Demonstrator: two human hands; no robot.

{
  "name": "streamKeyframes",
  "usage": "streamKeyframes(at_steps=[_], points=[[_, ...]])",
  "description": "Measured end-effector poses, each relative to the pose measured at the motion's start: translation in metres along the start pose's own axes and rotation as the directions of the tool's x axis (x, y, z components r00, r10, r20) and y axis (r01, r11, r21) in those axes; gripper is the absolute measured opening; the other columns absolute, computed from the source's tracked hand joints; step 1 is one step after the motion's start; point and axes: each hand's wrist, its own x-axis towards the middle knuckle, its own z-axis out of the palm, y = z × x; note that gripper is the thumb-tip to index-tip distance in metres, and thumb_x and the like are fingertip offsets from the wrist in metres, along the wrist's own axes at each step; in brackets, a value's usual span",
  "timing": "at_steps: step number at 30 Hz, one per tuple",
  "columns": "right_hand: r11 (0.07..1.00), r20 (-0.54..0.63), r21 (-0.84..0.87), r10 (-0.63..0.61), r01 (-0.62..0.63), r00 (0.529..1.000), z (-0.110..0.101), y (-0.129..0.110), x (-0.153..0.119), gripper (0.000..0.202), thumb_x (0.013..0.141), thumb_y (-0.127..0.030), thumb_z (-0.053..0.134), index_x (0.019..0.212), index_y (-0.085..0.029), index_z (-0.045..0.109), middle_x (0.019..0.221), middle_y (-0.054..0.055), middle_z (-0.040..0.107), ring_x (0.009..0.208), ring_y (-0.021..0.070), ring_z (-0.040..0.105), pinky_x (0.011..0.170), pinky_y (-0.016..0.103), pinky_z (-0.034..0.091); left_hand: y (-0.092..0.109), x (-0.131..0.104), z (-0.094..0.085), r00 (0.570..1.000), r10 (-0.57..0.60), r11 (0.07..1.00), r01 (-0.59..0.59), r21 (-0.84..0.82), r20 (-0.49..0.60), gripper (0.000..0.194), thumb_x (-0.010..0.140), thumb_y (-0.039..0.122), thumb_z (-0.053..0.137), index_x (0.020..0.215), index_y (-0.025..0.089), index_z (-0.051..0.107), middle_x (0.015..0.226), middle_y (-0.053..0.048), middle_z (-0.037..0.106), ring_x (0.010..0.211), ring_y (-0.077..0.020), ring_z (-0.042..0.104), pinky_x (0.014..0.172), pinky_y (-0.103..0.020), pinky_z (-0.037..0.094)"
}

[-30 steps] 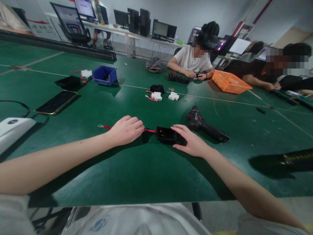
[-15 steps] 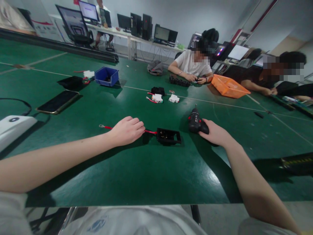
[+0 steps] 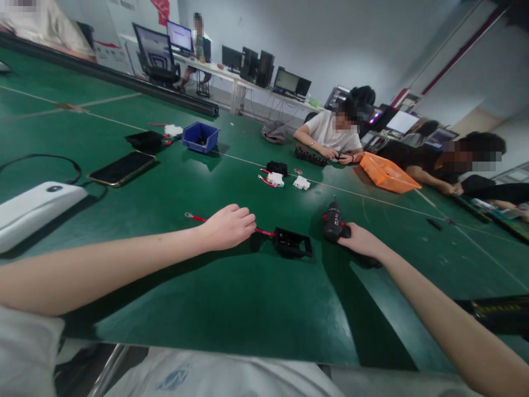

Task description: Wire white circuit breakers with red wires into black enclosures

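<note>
**Holding a red wire [image 3: 265, 232] and a drill [image 3: 331, 225]**

The left grip [image 3: 233, 227] is pinching the red wire. The wire is running into a black plastic case [image 3: 292, 253], which is lying in from the middle of the near edge of the green surface [image 3: 206, 309]. The right grip [image 3: 360, 242] is holding the drill by its handle, right of the case. The drill's tip is pointing toward the far edge.

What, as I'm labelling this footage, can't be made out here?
In the head view:
Red wire: its middle, hidden by the left hand.
Drill: part of its grip, covered by the right hand.
Black housing: inner details, too small and dark.
Blue bin: contents, too small.
White device: cut off by left edge.
</note>
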Motion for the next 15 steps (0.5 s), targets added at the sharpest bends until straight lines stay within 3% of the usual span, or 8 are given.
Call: streamKeyframes(at_steps=[3,6,8,10,13,15], points=[[0.997,0.002,0.012,0.071,-0.071,0.997,0.001,-0.013,-0.004,0.034,0.071,-0.043,0.076,0.087,-0.015,0.066,0.075,0.009,0.072,0.068,0.0265,0.068,0.058,0.032,0.047,-0.001,-0.002,0.002,1.000,0.000,1.000,0.000,-0.004,-0.022,0.019,0.098,0.023,0.053,0.086,0.018,0.067,0.083,-0.006,0.064,0.078,-0.0199,0.054,0.064,-0.037,0.032],[0.992,0.013,0.077,0.103,-0.103,0.995,0.005,-0.029,-0.019,0.035,0.079,-0.048,0.068,0.089,-0.015,0.065,0.074,0.009,0.071,0.066,0.0243,0.068,0.054,0.032,0.047,-0.001,-0.003,0.003,0.999,-0.006,1.000,0.005,-0.021,-0.039,0.017,0.097,0.022,0.055,0.086,0.018,0.067,0.083,-0.006,0.063,0.079,-0.0202,0.054,0.064,-0.037,0.032],[0.946,0.036,0.301,0.118,-0.124,0.992,0.007,-0.042,-0.035,0.036,0.081,-0.050,0.065,0.094,-0.017,0.064,0.076,0.007,0.071,0.063,0.0214,0.065,0.052,0.031,0.048,-0.001,-0.004,0.003,0.999,-0.004,1.000,0.003,-0.031,-0.040,0.016,0.097,0.021,0.055,0.088,0.018,0.068,0.083,-0.006,0.063,0.079,-0.0202,0.054,0.064,-0.037,0.033],[0.828,0.038,0.543,0.144,-0.141,0.989,0.002,-0.057,-0.054,0.036,0.077,-0.051,0.070,0.092,-0.019,0.062,0.073,0.005,0.067,0.059,0.0210,0.062,0.050,0.033,0.049,-0.001,-0.004,0.003,0.999,-0.001,0.999,0.000,-0.035,-0.037,0.016,0.097,0.021,0.055,0.090,0.018,0.069,0.084,-0.007,0.063,0.080,-0.0203,0.054,0.064,-0.037,0.033],[0.727,-0.085,0.687,0.090,-0.006,0.992,-0.017,-0.082,-0.087,0.041,0.077,-0.053,0.067,0.105,-0.023,0.063,0.087,0.010,0.068,0.073,0.0271,0.067,0.063,0.042,0.057,-0.002,-0.004,0.004,0.999,-0.003,0.999,0.002,-0.035,-0.036,0.019,0.099,0.024,0.053,0.089,0.018,0.069,0.085,-0.007,0.063,0.081,-0.0207,0.054,0.064,-0.037,0.033],[0.746,-0.213,0.634,-0.085,0.204,0.973,-0.033,-0.092,-0.109,0.059,0.086,-0.063,0.045,0.132,-0.027,0.055,0.104,0.017,0.067,0.088,0.0355,0.068,0.072,0.053,0.058,-0.002,-0.004,0.005,0.999,-0.001,0.999,-0.001,-0.040,-0.042,0.019,0.099,0.025,0.054,0.089,0.019,0.068,0.086,-0.006,0.063,0.081,-0.0208,0.054,0.064,-0.037,0.032]])
